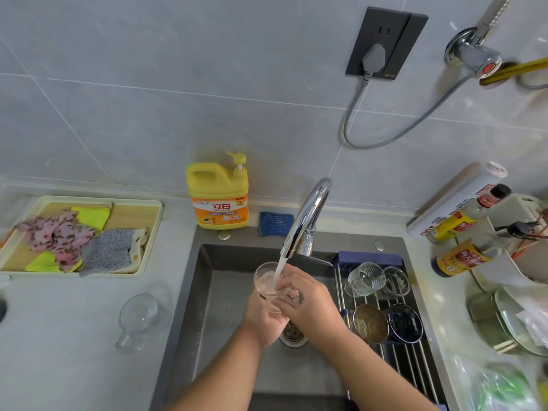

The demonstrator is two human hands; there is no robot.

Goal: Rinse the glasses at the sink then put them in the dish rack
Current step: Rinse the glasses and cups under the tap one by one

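Observation:
Both my hands hold a clear glass [267, 281] over the sink [213, 292], tilted with its mouth toward the faucet [308, 218]. Water runs from the spout into the glass. My left hand [262, 317] grips it from below and my right hand [308, 301] curls round its side. The dish rack [394, 351] spans the sink's right side and holds a ribbed clear glass [366, 277], another clear glass [396, 281], an amber glass [370, 323] and a dark blue glass [404, 323]. A clear glass mug [142, 318] lies on its side on the counter, left of the sink.
A yellow detergent bottle [218, 194] and a blue scrubber [275, 222] sit behind the sink. A tray of cloths [80, 235] lies at the far left. Sauce bottles [462, 241], a pot lid [510, 321] and plastic bags crowd the right counter.

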